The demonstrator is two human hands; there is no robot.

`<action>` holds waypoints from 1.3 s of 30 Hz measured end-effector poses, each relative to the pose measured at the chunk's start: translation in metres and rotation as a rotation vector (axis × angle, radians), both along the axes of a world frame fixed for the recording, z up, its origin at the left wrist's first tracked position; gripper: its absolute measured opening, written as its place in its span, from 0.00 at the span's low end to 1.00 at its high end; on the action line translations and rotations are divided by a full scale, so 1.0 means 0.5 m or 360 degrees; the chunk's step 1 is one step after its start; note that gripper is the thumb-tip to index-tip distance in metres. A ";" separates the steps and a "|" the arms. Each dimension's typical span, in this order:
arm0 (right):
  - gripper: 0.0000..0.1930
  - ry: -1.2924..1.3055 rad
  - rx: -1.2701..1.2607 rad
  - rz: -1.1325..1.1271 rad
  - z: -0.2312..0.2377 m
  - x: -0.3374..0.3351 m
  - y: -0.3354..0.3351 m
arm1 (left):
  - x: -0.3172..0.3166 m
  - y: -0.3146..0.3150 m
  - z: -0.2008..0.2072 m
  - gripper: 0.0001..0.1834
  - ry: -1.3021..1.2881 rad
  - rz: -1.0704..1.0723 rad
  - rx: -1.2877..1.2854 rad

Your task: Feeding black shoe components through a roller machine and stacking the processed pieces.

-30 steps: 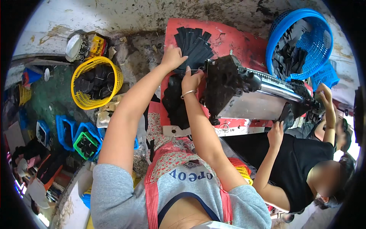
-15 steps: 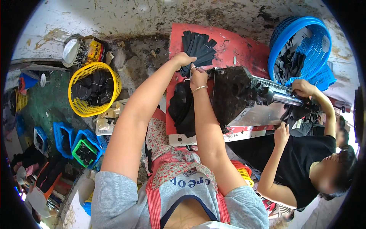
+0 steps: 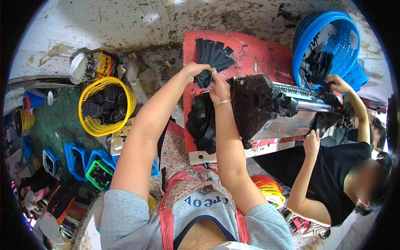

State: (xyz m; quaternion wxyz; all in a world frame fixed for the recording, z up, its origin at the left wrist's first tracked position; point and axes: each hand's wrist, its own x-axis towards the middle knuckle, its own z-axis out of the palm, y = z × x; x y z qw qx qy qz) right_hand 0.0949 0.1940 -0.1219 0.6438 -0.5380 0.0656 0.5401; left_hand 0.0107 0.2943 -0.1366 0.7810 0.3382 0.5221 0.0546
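A fanned bundle of flat black strips [image 3: 213, 55] lies over the red tabletop [image 3: 250, 52], its loose ends spread away from me. My left hand [image 3: 194, 70] is closed around the bundle's narrow near part. Right beside it, my right hand [image 3: 219, 90] has its fingers pinched on a thin pale band [image 3: 214, 73] at the strips. Whether that band circles the whole bundle is hidden by my fingers. Nearer to me, a heap of black pieces [image 3: 201, 123] rests on the table, partly behind my right forearm.
Right of my hands stands a dark, grimy machine [image 3: 252, 104] with a metal roller [image 3: 312, 106]. A co-worker [image 3: 333, 177] reaches over it with dark pieces. Behind is a blue basket [image 3: 296, 56] of black scraps. At left stands a yellow basket [image 3: 84, 121] of black pieces.
My hands stay together at the bundle, with the right one's fingers shifted slightly along the band. The co-worker's far hand has risen from the roller toward the blue basket. The whole view has shifted slightly.
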 end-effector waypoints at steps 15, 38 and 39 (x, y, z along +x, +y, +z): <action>0.08 0.0317 0.0022 0.0688 -0.010 0.002 -0.025 | -0.091 -0.094 0.056 0.16 0.0114 -0.0866 0.0623; 0.16 0.0956 0.0413 0.0872 0.101 -0.121 -0.064 | -0.121 -0.313 0.188 0.06 0.0850 0.0911 0.2027; 0.17 0.1011 0.0393 0.0905 0.094 -0.121 -0.068 | -0.125 -0.321 0.187 0.05 0.0704 0.0999 0.1917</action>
